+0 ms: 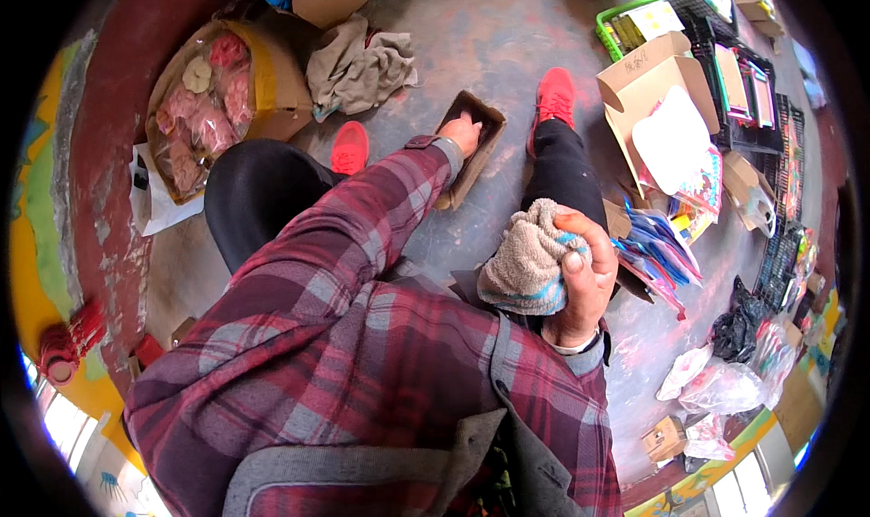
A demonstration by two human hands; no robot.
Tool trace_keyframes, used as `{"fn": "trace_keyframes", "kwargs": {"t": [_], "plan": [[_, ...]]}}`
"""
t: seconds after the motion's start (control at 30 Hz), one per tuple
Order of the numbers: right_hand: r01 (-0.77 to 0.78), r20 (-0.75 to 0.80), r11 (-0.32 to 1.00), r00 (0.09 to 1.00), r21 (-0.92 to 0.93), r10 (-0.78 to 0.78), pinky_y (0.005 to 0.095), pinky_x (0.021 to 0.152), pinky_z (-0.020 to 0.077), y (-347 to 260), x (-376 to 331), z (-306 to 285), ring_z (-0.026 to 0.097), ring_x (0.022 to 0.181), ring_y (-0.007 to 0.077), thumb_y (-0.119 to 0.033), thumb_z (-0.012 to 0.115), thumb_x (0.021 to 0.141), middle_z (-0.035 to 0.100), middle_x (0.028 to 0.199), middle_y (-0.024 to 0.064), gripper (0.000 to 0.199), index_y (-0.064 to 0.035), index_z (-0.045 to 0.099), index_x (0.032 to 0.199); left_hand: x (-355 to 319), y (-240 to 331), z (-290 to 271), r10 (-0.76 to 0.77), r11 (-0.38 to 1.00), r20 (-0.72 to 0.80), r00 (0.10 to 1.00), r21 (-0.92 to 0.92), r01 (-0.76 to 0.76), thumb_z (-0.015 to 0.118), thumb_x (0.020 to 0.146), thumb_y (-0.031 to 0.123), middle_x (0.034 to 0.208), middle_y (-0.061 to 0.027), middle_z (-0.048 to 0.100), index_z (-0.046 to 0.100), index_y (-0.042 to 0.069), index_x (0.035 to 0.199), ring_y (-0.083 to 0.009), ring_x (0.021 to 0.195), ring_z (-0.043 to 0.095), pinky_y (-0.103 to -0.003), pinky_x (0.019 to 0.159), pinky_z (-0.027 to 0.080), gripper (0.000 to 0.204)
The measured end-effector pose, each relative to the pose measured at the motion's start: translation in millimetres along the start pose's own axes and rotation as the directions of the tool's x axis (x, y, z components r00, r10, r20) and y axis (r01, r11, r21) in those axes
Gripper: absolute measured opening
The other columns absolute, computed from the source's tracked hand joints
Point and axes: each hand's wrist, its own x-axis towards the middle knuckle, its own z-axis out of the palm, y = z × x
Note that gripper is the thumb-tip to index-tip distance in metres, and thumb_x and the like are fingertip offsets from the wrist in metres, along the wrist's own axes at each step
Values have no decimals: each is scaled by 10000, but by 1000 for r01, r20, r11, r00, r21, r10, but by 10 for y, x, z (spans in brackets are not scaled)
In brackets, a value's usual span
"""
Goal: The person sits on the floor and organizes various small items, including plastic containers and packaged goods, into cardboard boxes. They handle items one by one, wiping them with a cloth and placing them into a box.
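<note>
- The left hand (464, 133) reaches down into a small, shallow brown cardboard tray (469, 145) on the floor (489, 46); its fingers lie inside the tray, and how far they are curled cannot be told.
- The tray lies between the two red shoes (555, 96), well ahead of the right hand.
- The right hand (580, 277) is raised near the body, fingers closed round a bunched beige knitted cloth with blue stripes (526, 261), which hangs out to the hand's left.
- The cloth and the tray are well apart, the tray farther from the body.
- A crumpled grey-brown rag (358, 64) lies on the floor beyond the tray, to its left.
- A large open carton of pink and cream pieces (204, 105) stands at the far left.
- To the right, an open cardboard box with a white sheet (666, 100) sits beside colourful packets (662, 245).
</note>
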Motion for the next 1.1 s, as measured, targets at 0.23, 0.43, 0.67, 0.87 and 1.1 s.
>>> {"fn": "trace_keyframes", "kwargs": {"t": [0.23,0.43,0.67,0.87,1.1], "plan": [[248,-205,885,962,395,-179,412,737,473,-223,-268,-182,529,849,257,-481,456,864,532,961,136,434,-73,514,997,-308,165,-468,192,979,154,969,35,-200,496,792,179,1035,-203,616,607,22,1045,-368,993,573,-414,869,449,318],[511,-225,821,857,254,-464,412,867,412,-708,-1014,-1269,455,793,197,-436,495,852,464,821,62,353,-83,505,846,-622,105,-759,377,912,121,918,-220,-346,536,828,254,1029,-162,635,635,23,1026,-305,991,592,-371,871,453,320],[-72,-375,968,927,-239,-24,314,775,510,-239,-1714,-1669,616,894,184,-79,559,763,608,1081,136,321,55,594,1053,-1363,471,-1281,449,881,116,886,-220,-418,523,896,183,931,-68,642,594,-13,1087,-134,875,581,-274,790,466,283],[-454,-291,711,891,-537,349,270,704,487,975,-1541,-2069,622,755,157,-38,581,715,668,852,99,240,59,653,921,-1729,458,-1575,539,805,117,834,-364,-469,483,933,155,1018,-65,607,539,-35,1158,-128,912,568,-257,823,458,299],[-662,-606,70,719,-746,340,380,847,479,1701,-896,-1986,608,976,302,-290,713,626,625,1039,189,457,-85,644,1028,-2086,265,-1457,469,855,185,864,-342,-391,486,932,131,999,-55,611,546,-46,1146,-115,904,567,-246,814,457,284]]}}
